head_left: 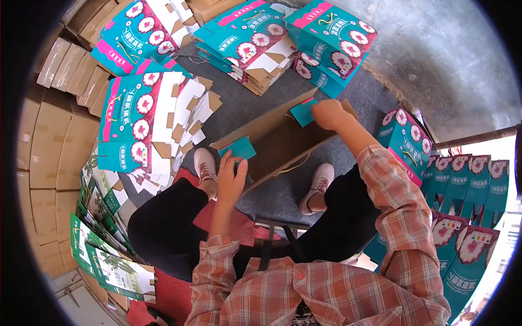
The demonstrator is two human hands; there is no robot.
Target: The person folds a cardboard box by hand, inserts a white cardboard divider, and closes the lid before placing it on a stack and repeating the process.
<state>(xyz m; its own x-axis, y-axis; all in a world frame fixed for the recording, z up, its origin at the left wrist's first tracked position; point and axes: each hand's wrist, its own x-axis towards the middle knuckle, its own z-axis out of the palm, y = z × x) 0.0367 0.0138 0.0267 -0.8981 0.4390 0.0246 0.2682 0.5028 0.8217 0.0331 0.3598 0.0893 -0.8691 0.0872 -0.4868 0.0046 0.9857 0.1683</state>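
Note:
An open cardboard gift box (274, 146) stands on the floor between my feet, its brown inside facing up. At its left end a teal flap (240, 148) is folded inward; my left hand (230, 182) is beside it, fingers apart, fingertips at the flap's edge. A second teal flap (302, 112) slants in at the right end. There my right hand (329, 115) has its fingers curled closed on the flap. A string handle (292, 164) hangs on the box's near side.
Flat teal-and-pink cartons (126, 122) lie stacked at left, with another stack (244, 41) ahead. Assembled boxes (331, 41) stand ahead right, and more teal boxes (457, 179) line the right. Brown cartons (46, 141) form a wall at far left; green printed cartons (111, 266) lean below.

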